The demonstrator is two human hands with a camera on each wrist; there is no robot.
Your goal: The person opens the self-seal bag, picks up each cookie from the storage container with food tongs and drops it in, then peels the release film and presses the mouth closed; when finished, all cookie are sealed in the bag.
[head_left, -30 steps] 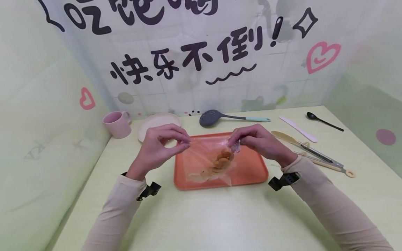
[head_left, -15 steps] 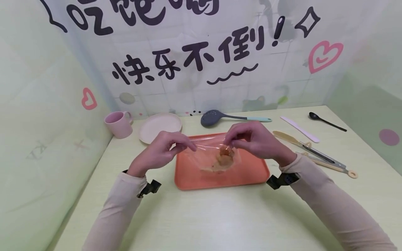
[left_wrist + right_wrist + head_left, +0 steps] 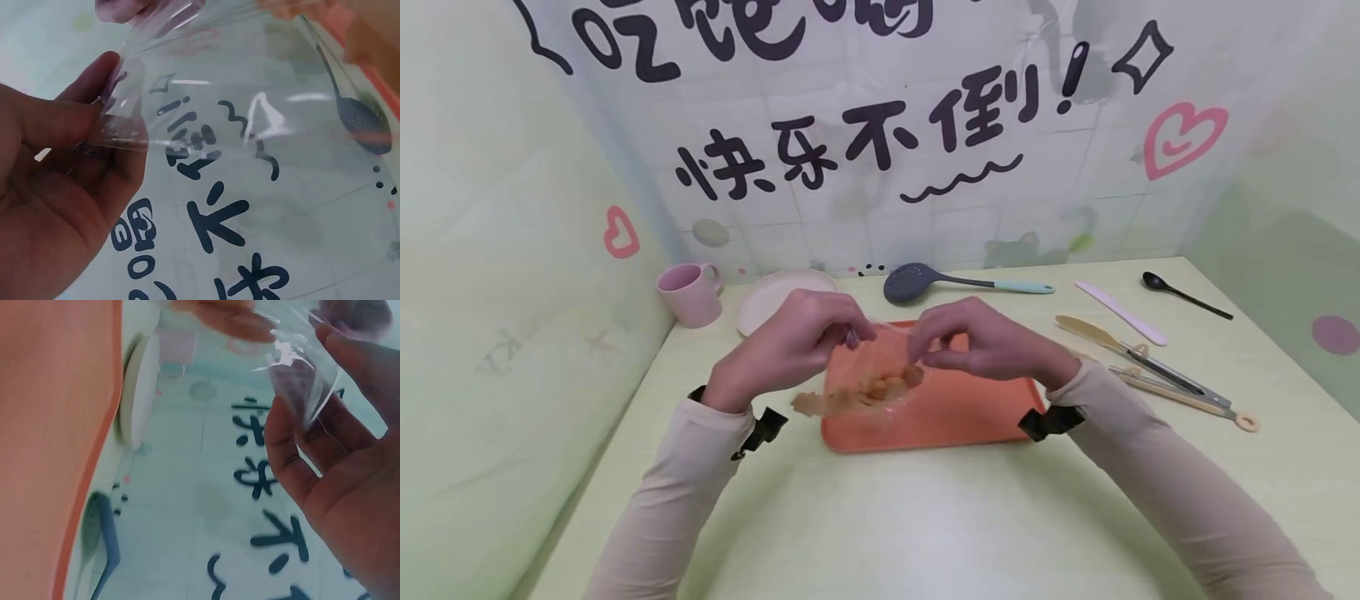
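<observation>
A clear plastic bag (image 3: 206, 112) with several golden-brown pieces of food (image 3: 891, 388) hangs above the orange tray (image 3: 970, 408). My left hand (image 3: 801, 342) pinches the bag's edge between thumb and fingers, as the left wrist view shows. To its right, my right hand (image 3: 981, 337) also pinches the bag, thumb and fingers curled at its edge. Between the hands the plastic is stretched at the top. The food sags beneath, tilted, its longer pale-brown end pointing left past the tray's rim. The exact kind of food is too blurred to tell.
Behind the tray lie a pink plate (image 3: 763, 302), a pink mug (image 3: 691, 298) and a dark slotted spoon (image 3: 910, 283). Tongs (image 3: 1183, 390), a light purple knife (image 3: 1120, 312) and a black spoon (image 3: 1183, 294) lie to the right. Printed sheets wall the table's back and sides.
The bag and its food have swung left, its lower end now past the tray's left side. My right hand has moved left, closer to my left hand, which has risen slightly.
</observation>
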